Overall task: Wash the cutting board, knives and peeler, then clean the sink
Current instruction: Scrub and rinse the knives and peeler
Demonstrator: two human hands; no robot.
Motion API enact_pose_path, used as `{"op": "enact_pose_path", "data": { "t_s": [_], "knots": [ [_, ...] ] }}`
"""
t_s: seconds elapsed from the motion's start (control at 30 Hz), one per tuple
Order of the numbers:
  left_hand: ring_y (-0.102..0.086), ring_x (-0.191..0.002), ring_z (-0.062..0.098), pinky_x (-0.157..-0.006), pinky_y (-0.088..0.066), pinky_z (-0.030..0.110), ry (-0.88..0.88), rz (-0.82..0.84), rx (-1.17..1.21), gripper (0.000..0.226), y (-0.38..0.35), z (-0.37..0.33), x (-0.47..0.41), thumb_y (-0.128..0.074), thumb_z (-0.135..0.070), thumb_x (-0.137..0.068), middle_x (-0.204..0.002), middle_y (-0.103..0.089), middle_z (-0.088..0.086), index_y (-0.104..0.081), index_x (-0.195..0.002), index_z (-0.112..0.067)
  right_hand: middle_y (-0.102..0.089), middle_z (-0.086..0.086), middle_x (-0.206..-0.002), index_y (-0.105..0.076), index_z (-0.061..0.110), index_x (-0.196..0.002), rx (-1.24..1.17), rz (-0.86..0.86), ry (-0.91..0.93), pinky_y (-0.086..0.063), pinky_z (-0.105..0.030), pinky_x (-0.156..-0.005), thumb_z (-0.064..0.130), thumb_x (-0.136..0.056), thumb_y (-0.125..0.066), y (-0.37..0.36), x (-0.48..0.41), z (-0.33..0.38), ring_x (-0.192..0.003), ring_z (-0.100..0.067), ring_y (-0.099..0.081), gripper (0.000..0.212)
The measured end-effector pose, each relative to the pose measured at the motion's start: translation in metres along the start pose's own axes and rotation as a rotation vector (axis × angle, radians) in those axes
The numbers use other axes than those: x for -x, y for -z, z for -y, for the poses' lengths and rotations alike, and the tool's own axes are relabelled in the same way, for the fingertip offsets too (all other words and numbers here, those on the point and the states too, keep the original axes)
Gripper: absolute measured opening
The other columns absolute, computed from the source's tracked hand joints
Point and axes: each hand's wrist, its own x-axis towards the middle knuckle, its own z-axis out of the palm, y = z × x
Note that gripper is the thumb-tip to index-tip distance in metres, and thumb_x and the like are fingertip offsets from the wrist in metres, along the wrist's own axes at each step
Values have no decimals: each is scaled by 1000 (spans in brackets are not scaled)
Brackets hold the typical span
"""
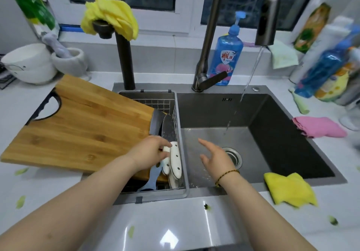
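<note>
Left hand (150, 151): fingers curled onto the white dotted handles of the knives (175, 161), gripping them near the top end.
Right hand (216, 157): open, fingers spread, hovering over the sink (292, 134) basin beside the drain (233, 156) — holding nothing.
Knives: in the wire basket (155, 101) at the sink's left end, handles toward the person.
Cutting board (78, 126): wooden, tilted; one corner over the basket, the rest on the counter to the left.
Surface: glossy white countertop (175, 221) with scattered green peel scraps (20, 202). Yellow cloth (288, 190) on the sink's front right rim, pink cloth (319, 127) on the right edge.
Room: window behind. Tap (209, 30) runs a thin stream into the basin; blue soap bottle (227, 56) just behind it.
Hard to make out: knife blades partly hidden by the board's corner. Blue-handled utensil (151, 180) low in the basket — peeler or not, cannot tell. Bottles at far right blurred.
</note>
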Motion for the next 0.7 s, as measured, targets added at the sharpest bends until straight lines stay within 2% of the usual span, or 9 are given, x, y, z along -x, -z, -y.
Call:
{"op": "enact_pose_path", "data": {
  "t_s": [0.07, 0.17, 0.27, 0.33, 0.37, 0.43, 0.57, 0.63, 0.7],
  "knots": [
    [-50, -119, 20, -96, -40, 27, -58, -64, 30, 36, -7, -15, -6, -49, -22, -94, -134, -50, 1, -50, -131, -19, -47, -7, -137, -40, 20, -136, -4, -117, -32, -27, -22, -104, 11, -90, -51, 13, 16, -25, -128, -20, -40, 48],
    [-26, -138, 15, -109, -21, 24, -142, -154, -43, 46, -21, -34, -21, -44, -27, -96, -150, -30, 0, -36, -140, -19, -42, -3, -141, -43, 17, -134, 118, -284, -103, -18, -21, -108, 15, -86, -59, 39, 42, -62, -133, -21, -32, 50],
    [-3, -144, 17, -115, -1, 29, -157, -109, -235, 63, -35, -51, -38, -39, -41, -95, -157, -2, 3, -12, -148, -20, -19, 8, -152, -25, 31, -141, 307, -151, -231, -7, -30, -114, 42, -85, -56, 66, 63, -88, -142, -16, -10, 65],
    [8, -144, 18, -115, 7, 33, -137, -23, -380, 69, -46, -59, -47, -32, -49, -95, -157, 8, 5, -1, -148, -18, -8, 13, -154, -14, 36, -143, 417, 15, -303, -2, -37, -115, 68, -61, -43, 80, 73, -101, -143, -15, -2, 92],
    [10, -144, 19, -115, 8, 35, -112, 16, -431, 71, -50, -59, -49, -29, -52, -94, -156, 10, 7, 2, -148, -17, -6, 14, -154, -10, 37, -143, 446, 70, -319, -1, -38, -115, 72, -46, -37, 86, 76, -107, -143, -15, -1, 106],
    [12, -144, 20, -115, 8, 36, -73, 73, -489, 72, -56, -60, -56, -25, -55, -94, -156, 11, 8, 3, -148, -15, -5, 13, -154, -6, 35, -144, 446, 130, -347, -1, -36, -115, 67, -42, -40, 94, 82, -118, -143, -15, -1, 112],
    [12, -144, 19, -115, 8, 35, -58, 84, -503, 72, -59, -62, -60, -25, -56, -93, -156, 10, 7, -1, -148, -16, 1, 10, -155, -2, 32, -145, 430, 214, -315, -4, -32, -115, 55, -64, -67, 100, 85, -128, -143, -18, 4, 106],
    [12, -144, 19, -115, 8, 34, -63, 82, -503, 72, -58, -64, -60, -25, -56, -93, -156, 8, 7, -3, -149, -17, 3, 7, -155, -1, 30, -145, 469, 255, -300, -8, -31, -116, 39, -75, -67, 103, 82, -132, -143, -20, 5, 97],
    [11, -144, 19, -115, 9, 34, -63, 86, -501, 71, -59, -64, -59, -24, -57, -93, -157, 6, 6, -4, -149, -18, -11, 2, -153, -13, 24, -145, 492, 263, -279, -17, -27, -113, 31, -79, -63, 106, 78, -137, -141, -22, -6, 82]
  ]
}}
